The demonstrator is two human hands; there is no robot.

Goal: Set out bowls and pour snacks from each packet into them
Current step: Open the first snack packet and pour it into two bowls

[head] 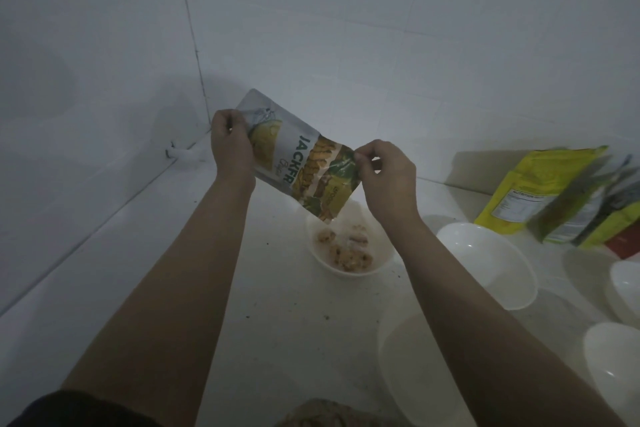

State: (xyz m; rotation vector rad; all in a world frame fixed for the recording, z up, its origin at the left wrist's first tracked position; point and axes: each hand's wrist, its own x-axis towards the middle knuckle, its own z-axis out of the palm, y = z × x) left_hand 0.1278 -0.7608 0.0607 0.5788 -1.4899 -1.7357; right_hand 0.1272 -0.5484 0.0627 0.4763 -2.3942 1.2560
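Observation:
A white and yellow jackfruit chips packet (298, 158) hangs tilted over a small white bowl (349, 269), its open mouth pointing down to the right. My left hand (230, 146) grips the packet's raised bottom end. My right hand (386, 173) pinches the lower edge near the mouth. Several pale brown chips (349, 253) lie in the bowl, and some look blurred just under the mouth. The bowl stands on the white counter (270, 305) between my forearms.
More white bowls stand to the right: one (485, 263) beside the filled bowl, another (412, 374) near my right forearm, two (620, 371) at the right edge. Several snack packets (540, 198) lean against the tiled wall (311, 28). A snack-filled bowl (325, 414) shows at the bottom edge.

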